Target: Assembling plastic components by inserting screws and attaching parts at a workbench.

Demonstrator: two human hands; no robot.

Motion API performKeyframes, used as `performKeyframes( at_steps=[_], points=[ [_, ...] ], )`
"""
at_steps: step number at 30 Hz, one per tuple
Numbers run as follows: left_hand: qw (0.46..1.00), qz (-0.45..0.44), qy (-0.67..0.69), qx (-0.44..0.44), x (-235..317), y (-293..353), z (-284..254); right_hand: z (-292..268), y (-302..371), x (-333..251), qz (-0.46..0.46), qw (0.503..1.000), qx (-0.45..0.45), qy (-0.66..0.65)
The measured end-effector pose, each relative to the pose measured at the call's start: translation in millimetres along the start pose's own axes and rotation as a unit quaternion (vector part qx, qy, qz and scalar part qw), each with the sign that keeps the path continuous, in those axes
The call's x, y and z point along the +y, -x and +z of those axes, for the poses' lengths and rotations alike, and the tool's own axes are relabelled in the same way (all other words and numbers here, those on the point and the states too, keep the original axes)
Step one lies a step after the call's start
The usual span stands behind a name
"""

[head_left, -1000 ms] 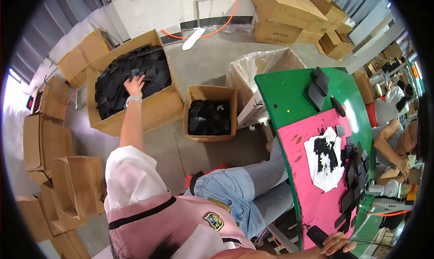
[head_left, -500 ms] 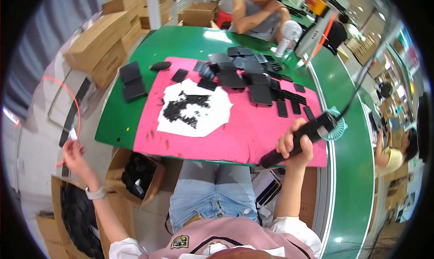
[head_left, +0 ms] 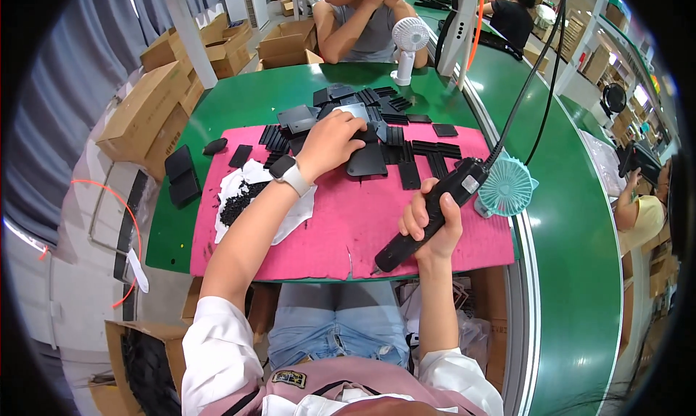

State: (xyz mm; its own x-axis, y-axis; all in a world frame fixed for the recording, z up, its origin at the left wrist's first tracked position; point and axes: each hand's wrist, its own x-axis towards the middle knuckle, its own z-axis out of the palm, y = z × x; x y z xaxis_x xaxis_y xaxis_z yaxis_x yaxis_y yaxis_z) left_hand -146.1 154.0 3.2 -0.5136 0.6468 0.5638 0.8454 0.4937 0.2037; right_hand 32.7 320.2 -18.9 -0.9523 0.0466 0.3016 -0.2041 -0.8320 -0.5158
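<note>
My right hand [head_left: 441, 238] is wrapped round a black electric screwdriver [head_left: 396, 252], held tilted with its tip down near the pink mat's [head_left: 355, 227] front edge. At the middle of the table my left hand [head_left: 328, 146] reaches into a pile of black plastic parts, fingers curled over a flat black plate [head_left: 367, 162]; the grip is partly hidden. Around it lie more plates [head_left: 296, 117] and narrow ribbed strips [head_left: 435, 149]. Under my left forearm a white sheet [head_left: 291, 224] bears a heap of small black pieces [head_left: 238, 204], likely screws, partly covered by the arm.
A teal fan [head_left: 506, 187] stands right of the screwdriver, whose cable [head_left: 511, 111] rises to the upper right. Across the green table [head_left: 239, 89] are a white fan [head_left: 410, 35] and a seated person [head_left: 348, 31]. An open black case [head_left: 181, 176] lies at left; cardboard boxes [head_left: 141, 118] stand beyond.
My left hand has come from beyond the table's left side onto the pile of black parts. The screwdriver stays in my right hand, and the view has shifted.
</note>
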Motion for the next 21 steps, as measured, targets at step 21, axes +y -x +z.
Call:
performKeyframes(
  at_steps=[21],
  points=[
    [0.961, -0.272, -0.044, 0.033, 8.4, 154.5, -105.8, 61.6, -8.2, 1.1, 0.088, 0.941, -0.326, -0.017]
  ],
)
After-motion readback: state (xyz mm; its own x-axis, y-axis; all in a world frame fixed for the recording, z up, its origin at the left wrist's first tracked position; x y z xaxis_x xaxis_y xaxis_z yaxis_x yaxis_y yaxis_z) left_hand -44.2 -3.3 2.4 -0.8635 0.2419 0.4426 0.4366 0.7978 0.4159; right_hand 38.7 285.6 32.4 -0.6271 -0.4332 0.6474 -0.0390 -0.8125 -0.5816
